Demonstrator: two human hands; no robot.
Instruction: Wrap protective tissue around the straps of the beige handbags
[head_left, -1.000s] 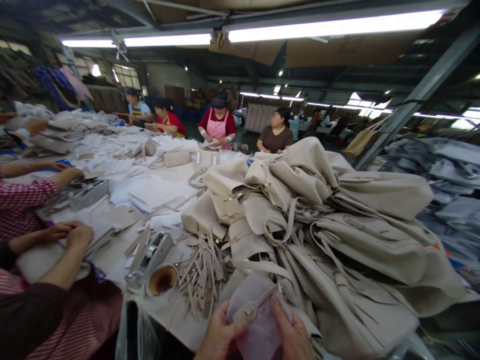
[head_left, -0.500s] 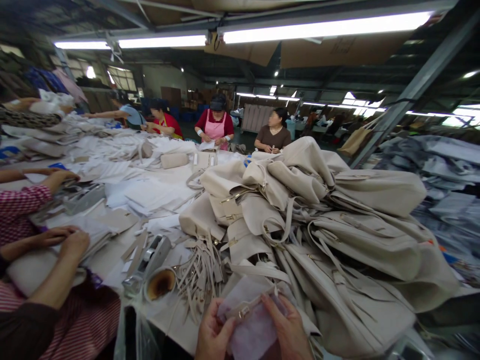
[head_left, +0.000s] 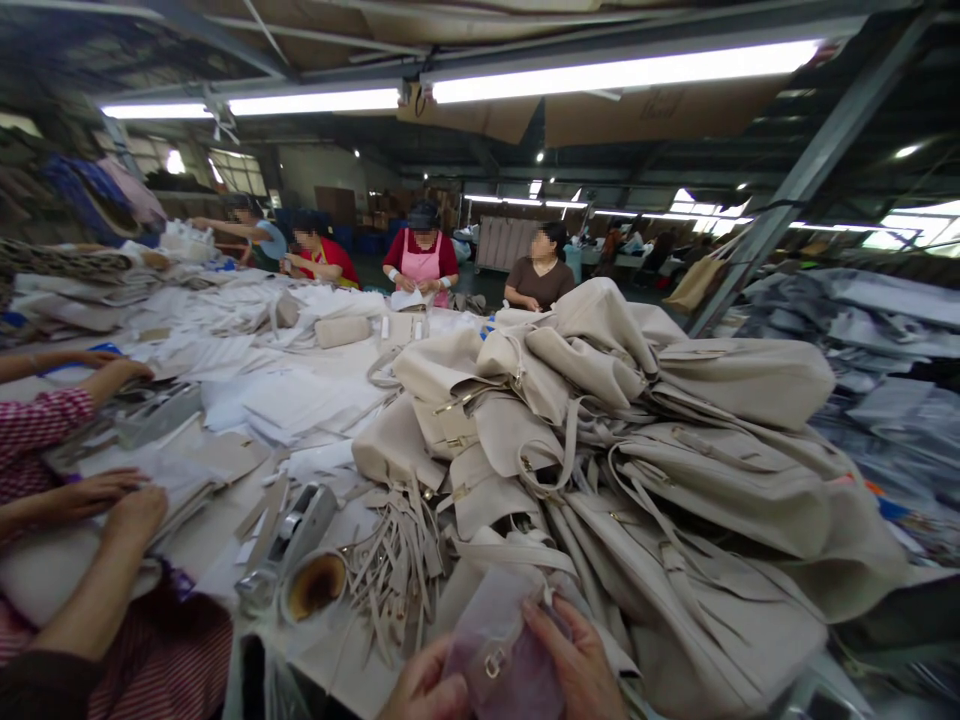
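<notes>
While both your hands are at the near edge of the tabletop (head_left: 334,645), the thin, translucent sheet (head_left: 514,615) lies between them, with the gold-toned buckle (head_left: 494,662) showing near its middle; the pile of beige bags (head_left: 720,490) rises just beyond. Your left hand (head_left: 429,685) has its grip closed on the sheet's lower left side, the thumb lying towards the buckle; it is partly cut off by the lower border of the view. Your right hand (head_left: 574,655) has its grip closed on the right side, thumb and fingers pinched together with hardly any gap; I cannot tell whether either hand also holds a strap beneath the sheet.

To handle this well, I would hold the sheet with light, even tension; it looks thin enough to crease or snag, and the buckle's metal edges seem the likeliest place for it. Leave your left thumb clear of the buckle, so the metal stays visible and unsmudged; let the fingertips steady the edges rather than squeeze the middle. Mind the loose bundle of narrow straps (head_left: 394,560) to your left and the bags close to your right hand; a trailing end could catch on either.
</notes>
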